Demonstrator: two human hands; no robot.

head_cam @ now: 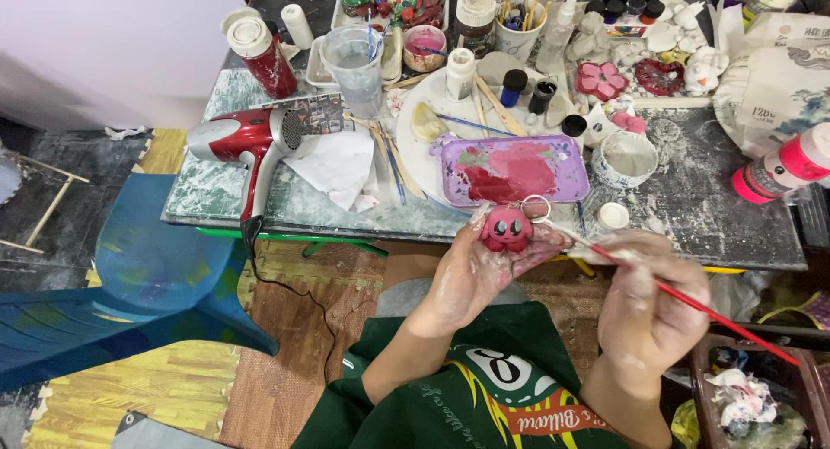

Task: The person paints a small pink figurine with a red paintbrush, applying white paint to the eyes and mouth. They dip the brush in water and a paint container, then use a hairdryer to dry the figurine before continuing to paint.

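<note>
We sit at a paint-smeared grey table (692, 209) whose near edge runs just beyond our hands, with a wooden floor and a blue plastic chair (147, 267) to the left below it. The tabletop is crowded: a red hair dryer (251, 142) lies at the left with its cord dropping over the edge, a clear cup of water (354, 64) stands behind it, and a purple tray (514, 170) smeared with pink and red paint sits just beyond our fingers. A red-bodied bottle with a white cap (259, 56) stands at the far left, and a pink bottle with a white label band (782, 165) lies at the right edge. Little bare surface remains; open room is mainly along the near edge.

Our left hand (475, 272) cups a small pink figure (507, 229) with dark eyes, held over the table's edge. Our right hand (644, 306) pinches a red-handled brush (692, 302), its tip touching the figure.
</note>
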